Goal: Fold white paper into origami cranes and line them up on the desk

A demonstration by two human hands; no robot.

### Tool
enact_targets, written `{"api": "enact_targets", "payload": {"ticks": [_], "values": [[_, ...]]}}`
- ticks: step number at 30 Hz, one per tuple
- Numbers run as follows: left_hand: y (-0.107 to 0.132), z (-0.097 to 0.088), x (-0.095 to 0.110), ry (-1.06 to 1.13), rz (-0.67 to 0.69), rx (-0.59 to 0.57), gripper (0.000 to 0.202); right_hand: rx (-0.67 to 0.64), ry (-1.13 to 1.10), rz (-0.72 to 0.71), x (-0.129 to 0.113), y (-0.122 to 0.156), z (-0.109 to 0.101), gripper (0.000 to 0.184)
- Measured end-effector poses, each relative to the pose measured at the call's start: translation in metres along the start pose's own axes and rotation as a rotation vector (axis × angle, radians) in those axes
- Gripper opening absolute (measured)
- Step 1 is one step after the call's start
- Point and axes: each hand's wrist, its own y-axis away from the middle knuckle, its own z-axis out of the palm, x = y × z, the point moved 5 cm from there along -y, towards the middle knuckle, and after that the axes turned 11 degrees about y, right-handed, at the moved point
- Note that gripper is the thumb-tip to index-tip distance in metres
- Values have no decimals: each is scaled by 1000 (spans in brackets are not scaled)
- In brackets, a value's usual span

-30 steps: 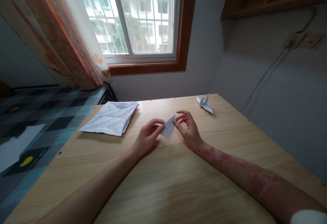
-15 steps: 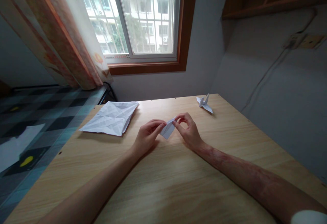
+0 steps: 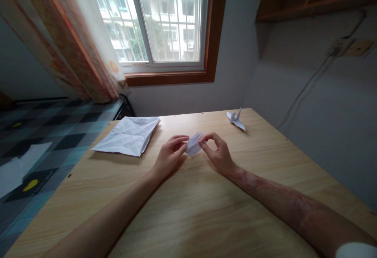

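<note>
A small folded white paper piece (image 3: 194, 145) is held between both hands just above the wooden table (image 3: 194, 211). My left hand (image 3: 169, 156) pinches its left side with closed fingers. The fingertips of my right hand (image 3: 217, 152) pinch its right edge. Both wrists rest on the tabletop near its middle.
A creased white sheet (image 3: 127, 135) lies flat at the table's far left. A finished white paper crane (image 3: 235, 119) stands at the far right corner. A window and a curtain are behind the table, a wall is on the right, and a checkered bed is to the left.
The folded paper has turned and spread wider between the fingers. Both hands have shifted slightly closer together; my right fingers have closed onto the paper's edge.
</note>
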Motion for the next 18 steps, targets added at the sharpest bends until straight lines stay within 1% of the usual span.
{"api": "enact_targets", "payload": {"ticks": [2, 3, 5, 6, 10, 12, 15, 18], "values": [[1, 0, -8, 80, -88, -16, 39, -87, -67, -22, -2, 3, 4, 3], [1, 1, -12, 117, -133, -34, 45, -111, -86, -38, -3, 3, 4, 3], [2, 2, -16, 161, -198, -65, 52, -130, -114, -63, -4, 4, 5, 2], [2, 2, -17, 170, -206, -63, 52, -133, -127, -69, -4, 4, 5, 2], [1, -1, -12, 189, -146, -9, 41, -127, -148, -57, -3, 2, 5, 3], [0, 0, -10, 213, -122, -7, 39, -106, -128, -28, 1, 1, 7, 6], [1, 2, -7, 223, -103, -21, 35, -77, -95, 47, 10, -1, 10, 21], [1, 1, -6, 196, -104, 32, 31, -56, -101, 145, 19, -2, 13, 33]]}}
